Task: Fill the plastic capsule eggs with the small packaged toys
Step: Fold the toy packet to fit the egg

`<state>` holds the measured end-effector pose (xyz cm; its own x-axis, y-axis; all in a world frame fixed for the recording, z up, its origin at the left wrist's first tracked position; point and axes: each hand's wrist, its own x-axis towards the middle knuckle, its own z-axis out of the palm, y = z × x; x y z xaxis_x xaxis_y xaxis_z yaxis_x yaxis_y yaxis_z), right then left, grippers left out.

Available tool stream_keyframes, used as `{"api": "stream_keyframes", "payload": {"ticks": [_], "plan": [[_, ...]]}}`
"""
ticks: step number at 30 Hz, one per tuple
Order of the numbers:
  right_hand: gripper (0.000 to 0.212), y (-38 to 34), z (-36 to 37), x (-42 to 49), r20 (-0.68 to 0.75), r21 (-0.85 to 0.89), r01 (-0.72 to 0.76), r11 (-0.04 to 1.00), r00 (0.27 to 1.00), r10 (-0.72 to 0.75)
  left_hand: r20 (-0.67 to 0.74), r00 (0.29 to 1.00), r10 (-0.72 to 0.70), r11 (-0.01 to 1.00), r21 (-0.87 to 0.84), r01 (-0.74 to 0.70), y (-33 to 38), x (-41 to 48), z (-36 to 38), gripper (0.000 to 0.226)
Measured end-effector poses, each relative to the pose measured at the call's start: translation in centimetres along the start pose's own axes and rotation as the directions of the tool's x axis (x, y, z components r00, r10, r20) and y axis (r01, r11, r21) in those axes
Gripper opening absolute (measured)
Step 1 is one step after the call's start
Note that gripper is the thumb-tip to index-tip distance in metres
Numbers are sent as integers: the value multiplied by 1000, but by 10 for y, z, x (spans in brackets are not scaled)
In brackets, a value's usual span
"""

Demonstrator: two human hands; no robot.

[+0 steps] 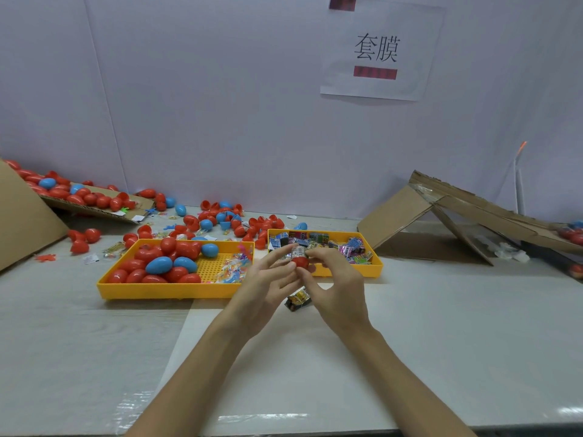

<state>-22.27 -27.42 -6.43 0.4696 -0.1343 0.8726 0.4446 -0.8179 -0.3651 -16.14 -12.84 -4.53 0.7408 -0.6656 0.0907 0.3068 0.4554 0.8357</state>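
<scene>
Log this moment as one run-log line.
step: filling red egg half | left hand: holds red egg half | right hand: pinches packaged toy | spare toy: on table

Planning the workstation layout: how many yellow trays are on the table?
2. One yellow tray sits left of the left hand, holding eggs; the other tray is behind the right hand, holding packaged toys. None appears hidden.

Egg I hold: glossy red plastic. Packet on it: shiny crinkled film. Tray: smooth yellow plastic, gridded floor. Cardboard: matt, rough. Table: smooth, slight sheen.
</scene>
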Motion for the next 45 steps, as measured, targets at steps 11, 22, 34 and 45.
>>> {"api": "stream_keyframes", "payload": {"ticks": [11, 22, 34, 45], "plan": [[27, 3, 4, -1, -53, -52, 76, 996, 995, -79, -43, 999, -14, 998, -61, 11, 3, -3, 4, 52], [21, 4, 4, -1, -10, 56, 6, 998, 1000, -5, -21, 999, -35, 999, -35, 34, 2, -3, 1, 44], [23, 2, -1, 2, 212, 235, -378, 896, 919, 332, -224, 973, -52, 989, 124, 81, -1, 2, 1, 29], [22, 12, -7, 13, 259, 513, -642, 570, 749, 610, -271, 947, 170, 878, 479, -20, -9, 4, 1, 19]]}}
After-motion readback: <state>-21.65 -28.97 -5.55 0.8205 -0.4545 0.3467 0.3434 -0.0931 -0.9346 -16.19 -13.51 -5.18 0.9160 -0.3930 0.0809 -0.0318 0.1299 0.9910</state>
